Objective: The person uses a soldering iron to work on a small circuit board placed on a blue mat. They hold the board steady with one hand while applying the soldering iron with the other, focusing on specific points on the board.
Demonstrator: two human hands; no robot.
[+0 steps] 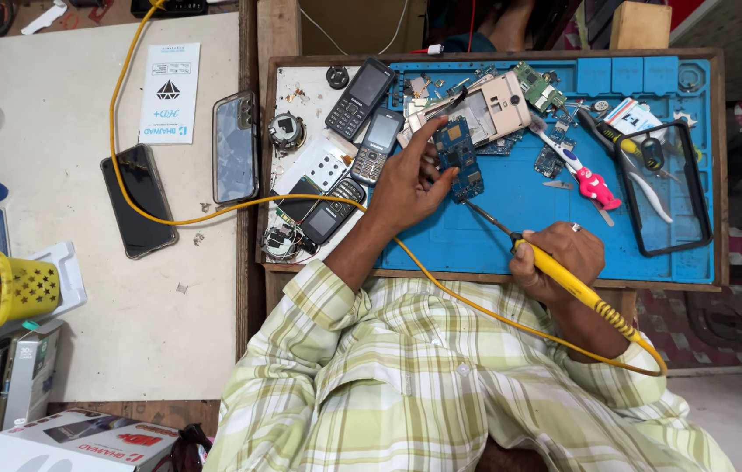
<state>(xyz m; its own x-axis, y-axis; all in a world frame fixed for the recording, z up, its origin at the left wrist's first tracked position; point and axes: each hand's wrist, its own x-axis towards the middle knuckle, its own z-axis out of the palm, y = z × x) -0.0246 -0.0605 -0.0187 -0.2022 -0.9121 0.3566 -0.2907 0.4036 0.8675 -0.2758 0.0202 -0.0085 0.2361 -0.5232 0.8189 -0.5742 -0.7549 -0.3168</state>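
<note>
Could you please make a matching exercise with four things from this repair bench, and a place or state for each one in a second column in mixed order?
Things:
1. blue circuit board
2. yellow soldering iron
3. black smartphone
4. pink-handled tool

Places or states:
A. lies on the white table, beside the wooden tray
B. held in the right hand, tip pointing toward the board
C. lies loose on the blue mat
D. held by the fingers of the left hand over the mat

Pairs: 1-D, 2-B, 3-A, 4-C
</note>
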